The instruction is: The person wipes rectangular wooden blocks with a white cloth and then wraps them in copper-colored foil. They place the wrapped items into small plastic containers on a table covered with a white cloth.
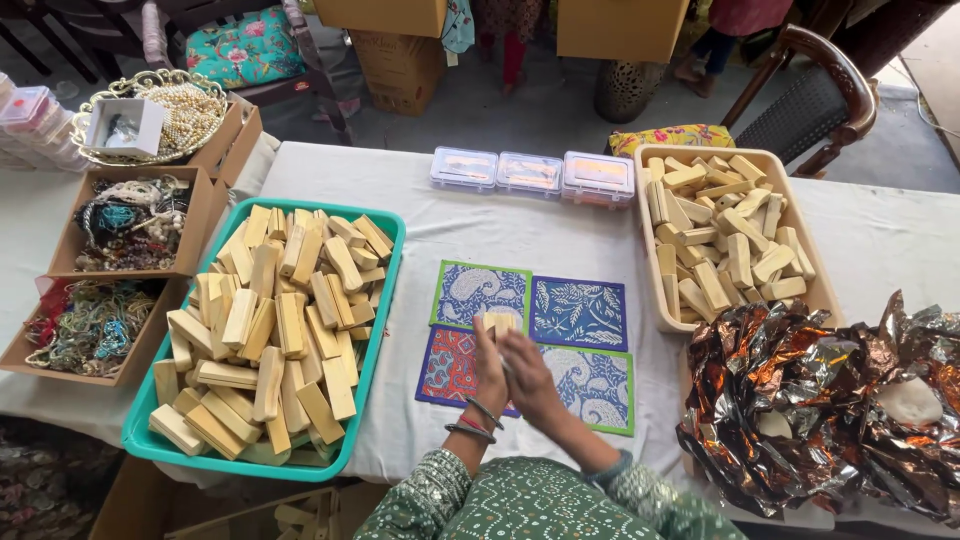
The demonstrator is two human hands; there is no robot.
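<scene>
My left hand (489,372) and my right hand (527,375) are pressed together over the table's middle, above four patterned cloth mats (578,312). A pale wooden block (499,321) sticks up from between my fingers, gripped by my left hand, with my right hand against it. Bangles circle my left wrist. A teal tray (385,300) heaped with similar wooden blocks lies to the left. A beige tray (810,270) of smaller blocks lies to the right.
Three clear plastic boxes (532,175) stand at the table's far side. Crumpled copper-silver foil (830,400) lies at the right. Cardboard boxes of beads and jewellery (125,225) line the left. A wooden chair (810,95) and cartons stand behind.
</scene>
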